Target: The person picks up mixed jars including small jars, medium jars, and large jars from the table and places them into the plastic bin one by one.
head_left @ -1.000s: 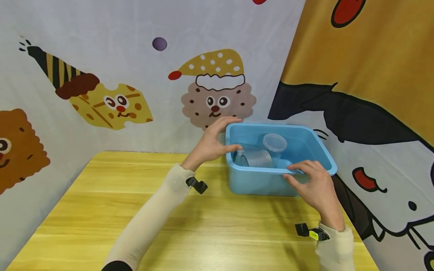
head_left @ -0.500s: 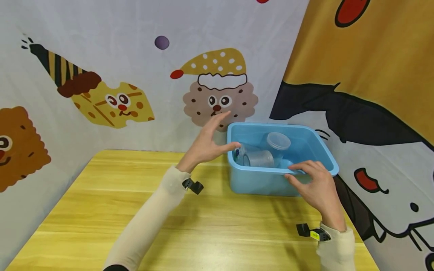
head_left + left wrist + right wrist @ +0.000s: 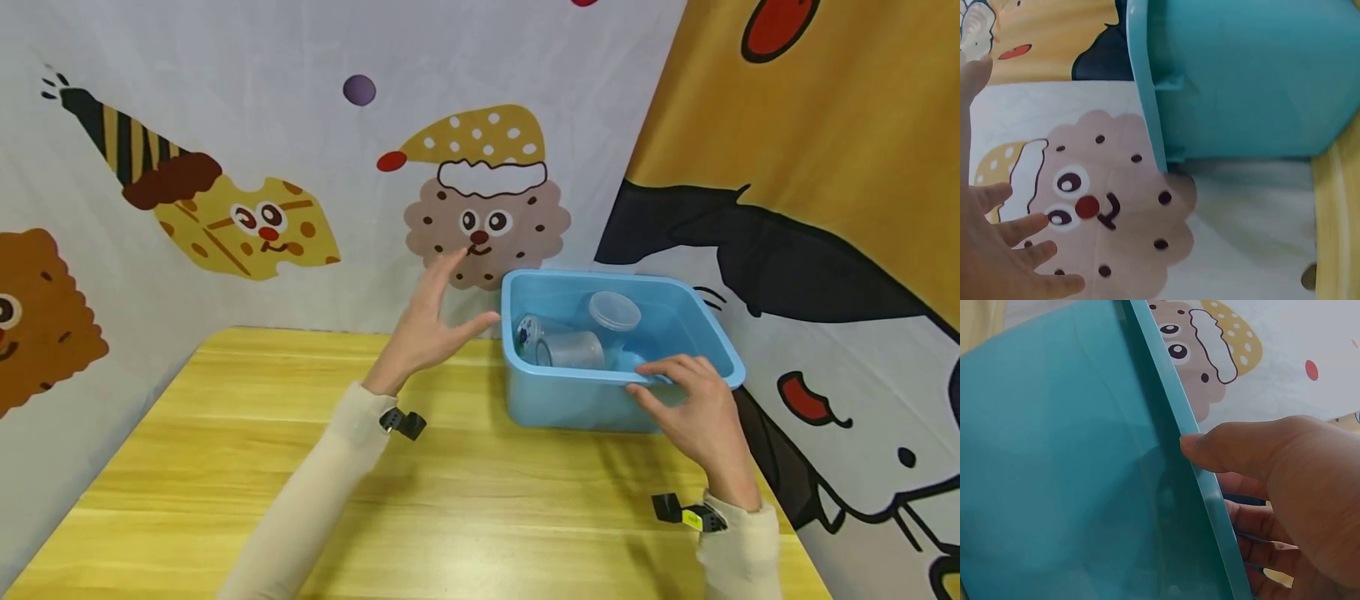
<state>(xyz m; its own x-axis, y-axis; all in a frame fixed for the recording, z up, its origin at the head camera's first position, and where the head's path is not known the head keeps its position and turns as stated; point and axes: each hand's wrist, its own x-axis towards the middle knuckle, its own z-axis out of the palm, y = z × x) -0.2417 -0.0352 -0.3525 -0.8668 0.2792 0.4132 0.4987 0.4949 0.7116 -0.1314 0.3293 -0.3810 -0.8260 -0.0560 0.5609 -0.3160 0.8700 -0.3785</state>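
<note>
My left hand (image 3: 420,329) is held in the air left of the blue plastic tub (image 3: 581,400), its fingers spread and holding nothing. In the left wrist view the fingers (image 3: 1029,228) stand apart from the tub wall. My right hand (image 3: 697,408) grips the tub's near rim toward the right, with the thumb (image 3: 1229,447) outside and the fingers reaching over it. Inside the tub, a clear plastic cup (image 3: 573,351) lies on its side. Behind it a lidded clear cup (image 3: 614,312) stands upright. Another clear container (image 3: 529,330), with coloured marks on its end, lies at the left.
The tub rests on a yellow wood-grain table (image 3: 247,433), near its back right edge. A printed cloth (image 3: 300,108) with cartoon biscuits hangs right behind the table, and more printed cloth (image 3: 862,375) runs along the right side.
My left hand has come away from the tub's left rim and moved left, its fingers spreading wider. The right hand stays at the near rim, and the tub has not moved.
</note>
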